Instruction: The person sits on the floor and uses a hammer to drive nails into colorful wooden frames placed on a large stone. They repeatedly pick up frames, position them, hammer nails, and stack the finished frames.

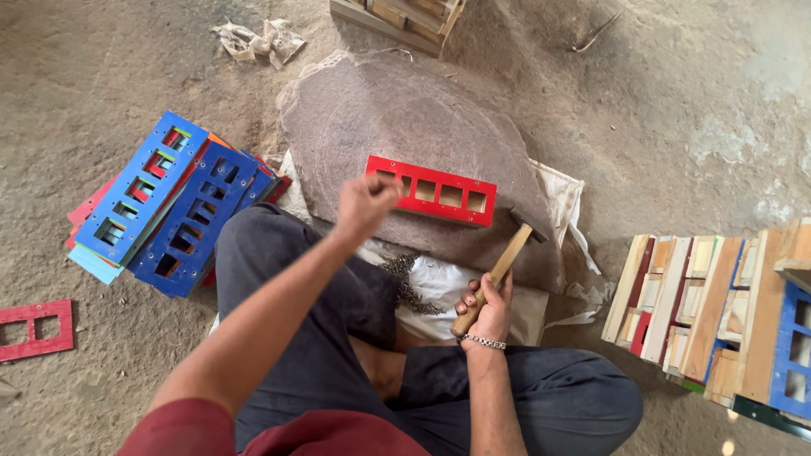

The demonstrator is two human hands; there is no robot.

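A red wooden frame point(435, 191) with several square openings lies on a flat stone slab point(397, 118) in front of me. My left hand point(365, 203) hovers closed in a fist over the frame's left end; whether it pinches anything is hidden. My right hand point(487, 306), with a metal bracelet, grips the wooden handle of a hammer point(503, 262) whose head rests near the frame's right end. A heap of small dark nails point(407, 283) lies on white cloth between my knees.
A stack of blue and red frames point(165, 207) lies at left, and a lone red frame point(34, 328) further left. Stacked wooden boxes point(701, 304) stand at right. More wood point(397, 17) and crumpled cloth point(258, 38) sit at the top. The floor is dusty earth.
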